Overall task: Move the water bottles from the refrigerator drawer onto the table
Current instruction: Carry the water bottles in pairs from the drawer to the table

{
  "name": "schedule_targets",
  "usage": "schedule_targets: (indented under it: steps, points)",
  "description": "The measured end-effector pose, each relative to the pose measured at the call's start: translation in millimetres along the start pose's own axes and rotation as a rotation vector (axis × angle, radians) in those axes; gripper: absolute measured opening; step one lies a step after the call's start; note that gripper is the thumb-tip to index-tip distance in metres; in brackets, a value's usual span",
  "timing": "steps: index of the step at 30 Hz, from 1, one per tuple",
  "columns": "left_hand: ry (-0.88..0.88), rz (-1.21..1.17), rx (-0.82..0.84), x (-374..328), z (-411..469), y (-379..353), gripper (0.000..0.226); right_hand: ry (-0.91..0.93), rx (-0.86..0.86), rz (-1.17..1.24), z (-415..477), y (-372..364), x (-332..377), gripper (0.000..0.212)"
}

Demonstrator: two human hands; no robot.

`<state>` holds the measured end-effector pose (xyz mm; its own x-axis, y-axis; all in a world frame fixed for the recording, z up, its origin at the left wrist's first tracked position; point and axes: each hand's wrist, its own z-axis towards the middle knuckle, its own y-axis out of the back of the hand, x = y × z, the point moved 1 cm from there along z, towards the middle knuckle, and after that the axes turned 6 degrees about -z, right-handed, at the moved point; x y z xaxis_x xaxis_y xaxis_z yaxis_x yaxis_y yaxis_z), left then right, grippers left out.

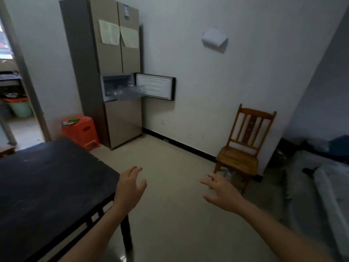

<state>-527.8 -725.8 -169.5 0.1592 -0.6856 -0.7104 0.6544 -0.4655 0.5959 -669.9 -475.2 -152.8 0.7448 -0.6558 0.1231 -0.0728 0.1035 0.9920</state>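
dark table point(47, 186) left — fridge drawer point(130, 93) juts rightward; left grip point(129, 190), right grip point(224, 197) released.

Single head view, wide-angle, facing forward-down: table point(47, 186) near left, refrigerator point(113, 59) well across room, ahead.
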Motion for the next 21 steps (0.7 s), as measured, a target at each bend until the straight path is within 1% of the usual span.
schedule_targets:
  steps: [3, 10, 16, 19, 21]
  points:
    - [-0.046, -0.026, 0.010, -35.4, -14.9, -37.0, 0.044, -0.061, 0.006, -0.006, -34.7, 0.6, -45.7, 0.053]
    - [-0.140, -0.064, 0.072, -85.5, -35.0, -97.6, 0.043, -0.154, -0.005, 0.030, -79.0, -1.7, -118.2, 0.055]
    - [-0.182, -0.026, 0.061, -111.0, -2.0, -133.6, 0.041, -0.230, -0.077, 0.077, -73.2, 3.0, -166.7, 0.055]
    - [-0.177, -0.018, 0.061, -120.1, 20.6, -155.2, 0.041, -0.239, -0.108, 0.057, -62.8, 7.8, -194.0, 0.055]
    - [-0.248, 0.026, 0.049, -122.3, 40.2, -173.1, 0.039, -0.248, -0.118, 0.036, -54.2, 12.3, -215.6, 0.054]
